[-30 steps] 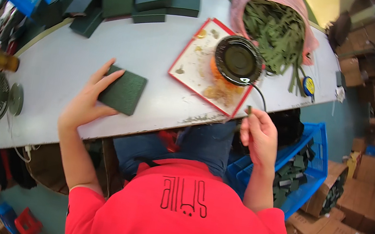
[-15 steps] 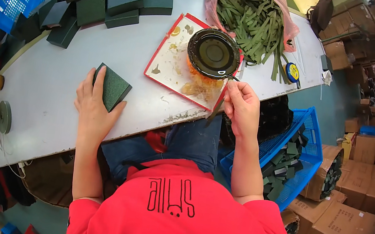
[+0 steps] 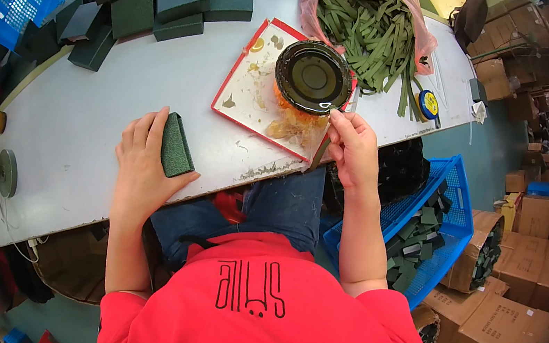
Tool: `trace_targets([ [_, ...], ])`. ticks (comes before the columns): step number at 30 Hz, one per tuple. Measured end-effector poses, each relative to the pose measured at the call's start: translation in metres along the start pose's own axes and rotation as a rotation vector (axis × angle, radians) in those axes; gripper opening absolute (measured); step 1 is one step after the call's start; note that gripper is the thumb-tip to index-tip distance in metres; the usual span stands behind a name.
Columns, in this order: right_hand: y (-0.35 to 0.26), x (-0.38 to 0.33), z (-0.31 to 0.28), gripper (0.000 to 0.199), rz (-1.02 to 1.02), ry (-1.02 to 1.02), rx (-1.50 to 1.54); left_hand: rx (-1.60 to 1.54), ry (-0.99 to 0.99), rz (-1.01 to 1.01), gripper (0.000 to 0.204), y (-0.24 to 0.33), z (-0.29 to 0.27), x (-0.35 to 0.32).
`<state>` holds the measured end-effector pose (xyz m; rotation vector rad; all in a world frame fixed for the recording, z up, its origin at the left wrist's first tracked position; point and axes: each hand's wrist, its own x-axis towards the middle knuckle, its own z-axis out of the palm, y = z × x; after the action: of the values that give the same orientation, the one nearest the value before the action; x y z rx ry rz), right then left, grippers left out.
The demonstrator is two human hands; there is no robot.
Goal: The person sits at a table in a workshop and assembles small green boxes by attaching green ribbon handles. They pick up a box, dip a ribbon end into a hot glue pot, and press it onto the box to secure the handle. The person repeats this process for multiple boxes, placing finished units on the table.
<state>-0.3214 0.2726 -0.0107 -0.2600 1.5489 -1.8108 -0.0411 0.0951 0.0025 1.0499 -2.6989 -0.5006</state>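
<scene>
L hand (image 3: 143, 156) grips tilted dark-green box (image 3: 177, 149) betw. thumb & fingers. Black-rimmed pot (image 3: 313, 77) just fwd-L of R hand (image 3: 356, 151), which pinches green ribbon (image 3: 320, 154) nr pot rim; prob. wetting step; next needs box steady.

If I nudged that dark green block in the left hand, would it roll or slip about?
The dark green block would probably slide or tip rather than roll, given its flat faces. Its straight edges suggest it is fairly stiff. The grainy-looking surface may keep it from being very slippery.
</scene>
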Motion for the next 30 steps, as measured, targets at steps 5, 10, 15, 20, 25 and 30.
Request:
trace_targets([
  [5, -0.001, -0.005, -0.005, 0.016, 0.004, -0.017, 0.058, 0.015, 0.010, -0.009, 0.109, 0.000, 0.003, 0.002],
  [10, -0.003, -0.034, 0.004, 0.014, -0.069, -0.040, 0.010, -0.210, 0.000, 0.129, 0.109, -0.008, -0.003, 0.001],
  [15, -0.002, -0.072, 0.033, 0.010, 0.119, -0.329, -0.075, -0.480, -0.061, 0.383, 0.108, 0.001, -0.014, 0.006],
  [20, 0.001, -0.090, 0.066, 0.017, 0.394, -0.583, -0.206, -0.518, -0.081, 0.470, 0.107, 0.012, -0.012, 0.009],
  [25, 0.015, -0.087, 0.071, 0.020, 0.417, -0.597, -0.207, -0.528, -0.090, 0.511, 0.107, 0.017, -0.014, 0.012],
  [30, 0.018, -0.086, 0.075, 0.025, 0.387, -0.591, -0.313, -0.536, -0.080, 0.550, 0.107, 0.019, -0.014, 0.014],
])
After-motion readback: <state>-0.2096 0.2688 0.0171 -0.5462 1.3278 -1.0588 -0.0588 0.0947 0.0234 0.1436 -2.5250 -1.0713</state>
